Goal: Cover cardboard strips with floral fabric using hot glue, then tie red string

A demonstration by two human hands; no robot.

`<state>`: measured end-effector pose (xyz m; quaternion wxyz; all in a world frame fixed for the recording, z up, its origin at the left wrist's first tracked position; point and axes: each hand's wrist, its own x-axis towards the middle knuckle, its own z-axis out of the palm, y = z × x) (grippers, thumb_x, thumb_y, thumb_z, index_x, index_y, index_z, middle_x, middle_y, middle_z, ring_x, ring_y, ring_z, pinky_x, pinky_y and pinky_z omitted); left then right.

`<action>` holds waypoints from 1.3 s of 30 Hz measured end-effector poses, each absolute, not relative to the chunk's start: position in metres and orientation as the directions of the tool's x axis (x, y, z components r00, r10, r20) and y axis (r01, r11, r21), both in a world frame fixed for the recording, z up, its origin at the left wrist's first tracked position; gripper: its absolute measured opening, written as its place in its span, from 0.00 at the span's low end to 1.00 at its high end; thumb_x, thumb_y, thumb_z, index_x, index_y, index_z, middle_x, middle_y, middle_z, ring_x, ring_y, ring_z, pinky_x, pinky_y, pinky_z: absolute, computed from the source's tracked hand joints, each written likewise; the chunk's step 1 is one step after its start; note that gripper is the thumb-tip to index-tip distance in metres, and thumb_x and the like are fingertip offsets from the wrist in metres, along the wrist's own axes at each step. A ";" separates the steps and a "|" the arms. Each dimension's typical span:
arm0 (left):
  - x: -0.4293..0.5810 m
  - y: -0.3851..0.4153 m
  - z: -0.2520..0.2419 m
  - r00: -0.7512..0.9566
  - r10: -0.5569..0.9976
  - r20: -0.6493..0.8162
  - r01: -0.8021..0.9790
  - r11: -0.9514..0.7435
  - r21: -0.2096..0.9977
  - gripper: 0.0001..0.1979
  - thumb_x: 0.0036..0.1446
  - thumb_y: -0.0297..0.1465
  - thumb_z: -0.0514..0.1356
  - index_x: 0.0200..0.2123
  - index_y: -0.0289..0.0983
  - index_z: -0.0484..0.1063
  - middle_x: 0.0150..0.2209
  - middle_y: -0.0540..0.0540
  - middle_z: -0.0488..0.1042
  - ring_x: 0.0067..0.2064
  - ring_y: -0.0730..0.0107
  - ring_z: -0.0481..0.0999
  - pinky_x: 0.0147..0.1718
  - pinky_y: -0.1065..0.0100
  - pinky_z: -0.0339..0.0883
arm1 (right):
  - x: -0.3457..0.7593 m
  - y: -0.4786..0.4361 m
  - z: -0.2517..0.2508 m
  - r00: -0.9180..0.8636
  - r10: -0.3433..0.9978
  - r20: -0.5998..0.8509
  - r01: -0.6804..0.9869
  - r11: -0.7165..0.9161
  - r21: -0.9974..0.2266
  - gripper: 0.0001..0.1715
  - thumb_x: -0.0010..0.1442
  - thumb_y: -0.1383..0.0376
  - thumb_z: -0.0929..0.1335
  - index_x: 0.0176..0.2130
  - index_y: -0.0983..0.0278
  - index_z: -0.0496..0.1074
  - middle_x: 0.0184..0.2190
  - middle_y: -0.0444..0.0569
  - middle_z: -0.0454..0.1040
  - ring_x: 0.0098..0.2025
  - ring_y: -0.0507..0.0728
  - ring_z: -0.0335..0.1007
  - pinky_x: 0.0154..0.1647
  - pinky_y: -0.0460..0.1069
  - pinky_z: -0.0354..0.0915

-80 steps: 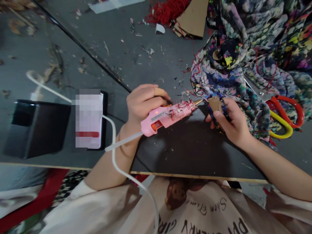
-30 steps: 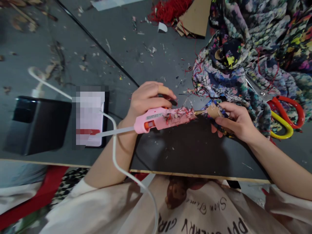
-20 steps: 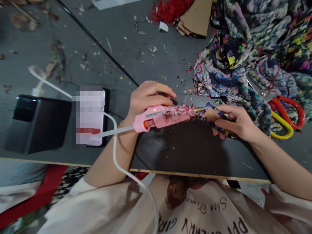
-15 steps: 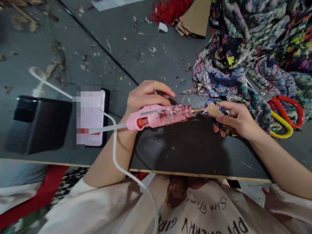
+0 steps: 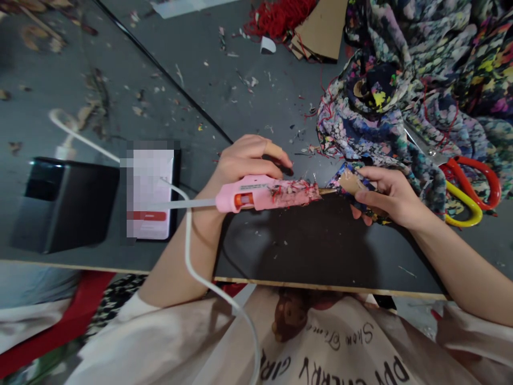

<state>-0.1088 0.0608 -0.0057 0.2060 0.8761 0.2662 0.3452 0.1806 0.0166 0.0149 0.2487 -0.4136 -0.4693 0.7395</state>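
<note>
Left hand [image 5: 250, 159] grips glue gun [image 5: 260, 193]; right hand [image 5: 388, 195] pinches cardboard [image 5: 349, 182] at gun's three o'clock. Fingertips [image 5: 362, 197] should clear the nozzle [image 5: 328, 191].

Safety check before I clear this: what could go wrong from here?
The metal tip of the glue gun points toward the right hand; if it is hot, a slip could burn skin. Red threads stuck to the glue gun might catch on the cardboard. The white cable crosses the left forearm and could snag.

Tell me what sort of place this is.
Probably a craft or sewing workspace: the left hand holds a pink glue gun, scissors lie against patterned fabric, and red thread lies tangled nearby.
</note>
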 end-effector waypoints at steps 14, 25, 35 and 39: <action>-0.109 0.052 0.003 0.634 0.694 0.342 0.402 -0.673 0.621 0.22 0.68 0.46 0.49 0.28 0.42 0.71 0.37 0.46 0.81 0.36 0.66 0.77 0.40 0.60 0.63 | 0.182 0.014 0.008 -0.539 0.780 -0.319 0.049 -0.349 -0.936 0.12 0.60 0.63 0.70 0.43 0.69 0.74 0.21 0.43 0.74 0.17 0.47 0.67 0.17 0.41 0.65; -0.109 0.052 0.004 0.667 0.678 0.309 0.411 -0.681 0.606 0.24 0.68 0.48 0.47 0.27 0.41 0.70 0.37 0.46 0.81 0.35 0.66 0.77 0.38 0.61 0.62 | 0.183 0.016 0.010 -0.593 0.746 -0.302 0.107 -0.299 -0.948 0.07 0.61 0.65 0.69 0.39 0.67 0.73 0.21 0.42 0.74 0.17 0.47 0.67 0.17 0.41 0.63; -0.108 0.053 0.005 0.673 0.694 0.254 0.422 -0.643 0.639 0.28 0.67 0.52 0.46 0.25 0.41 0.70 0.36 0.46 0.81 0.35 0.66 0.77 0.39 0.61 0.62 | 0.183 0.016 0.009 -0.612 0.730 -0.303 0.123 -0.290 -0.949 0.06 0.61 0.65 0.69 0.39 0.66 0.73 0.21 0.41 0.74 0.17 0.47 0.67 0.16 0.41 0.63; -0.108 0.054 0.004 0.672 0.695 0.254 0.420 -0.641 0.642 0.28 0.67 0.52 0.46 0.25 0.41 0.70 0.36 0.45 0.81 0.34 0.67 0.77 0.38 0.61 0.62 | 0.182 0.016 0.011 -0.614 0.726 -0.311 0.130 -0.296 -0.946 0.06 0.60 0.66 0.69 0.39 0.67 0.73 0.20 0.41 0.73 0.17 0.47 0.66 0.16 0.40 0.63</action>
